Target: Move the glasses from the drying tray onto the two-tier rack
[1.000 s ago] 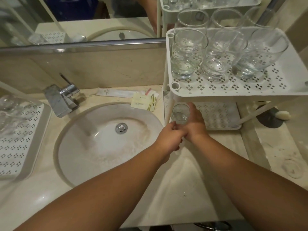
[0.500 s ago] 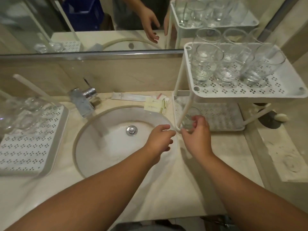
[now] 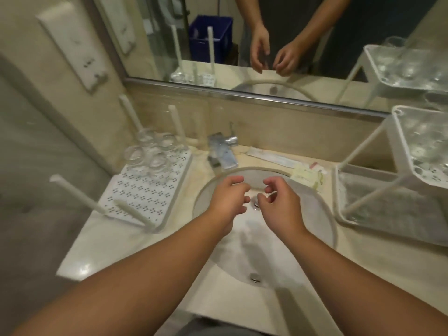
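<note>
Several clear glasses stand at the far end of the white perforated drying tray on the left of the counter. The white two-tier rack is at the right edge; its top shelf holds blurred glasses, and the lower shelf looks smeared. My left hand and my right hand hover side by side above the sink, fingers loosely curled, holding nothing.
A round sink basin lies under my hands, with a chrome tap behind it. Paper sachets lie on the counter by the wall. A mirror spans the back.
My right hand has let go of the glass at the rack's lower shelf. Both hands have drawn left over the sink, and the view has swung left toward the tray.
</note>
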`<state>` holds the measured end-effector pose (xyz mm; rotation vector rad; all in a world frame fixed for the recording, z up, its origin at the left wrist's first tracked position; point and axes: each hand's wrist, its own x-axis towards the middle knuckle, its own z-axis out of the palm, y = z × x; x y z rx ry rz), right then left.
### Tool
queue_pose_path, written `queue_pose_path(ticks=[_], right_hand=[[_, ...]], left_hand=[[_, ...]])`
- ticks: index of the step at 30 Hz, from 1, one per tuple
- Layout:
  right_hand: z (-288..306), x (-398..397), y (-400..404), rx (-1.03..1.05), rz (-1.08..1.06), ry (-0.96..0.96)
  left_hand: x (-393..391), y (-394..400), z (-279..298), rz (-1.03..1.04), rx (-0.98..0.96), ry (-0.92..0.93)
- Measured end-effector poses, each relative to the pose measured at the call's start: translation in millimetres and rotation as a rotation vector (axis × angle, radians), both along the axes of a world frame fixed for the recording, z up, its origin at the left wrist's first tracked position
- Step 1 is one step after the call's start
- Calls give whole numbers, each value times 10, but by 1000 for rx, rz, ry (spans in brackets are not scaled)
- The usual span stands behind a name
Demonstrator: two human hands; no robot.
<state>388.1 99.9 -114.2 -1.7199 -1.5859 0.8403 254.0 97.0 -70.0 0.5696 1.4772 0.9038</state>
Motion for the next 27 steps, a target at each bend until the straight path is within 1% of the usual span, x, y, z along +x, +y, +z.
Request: queue_pose_path(ticks=[9,13,17,23,27], right_hand=[[122,-1399,352,69,298,-63],[121,-1885,543,77,407,-164],[90,-2261,753,36,519,-296],[34,-2584,953,41,620,-571],[1,-2720,1014,45,639,-674]], left_hand=[[-1306,-4,262,260,43,-12],[-1755,77,428,328,138,-8],[-2198,199,568,398,212,0],[-2568,187,414,385,117,26],[-2646,187,251,366,67,26]])
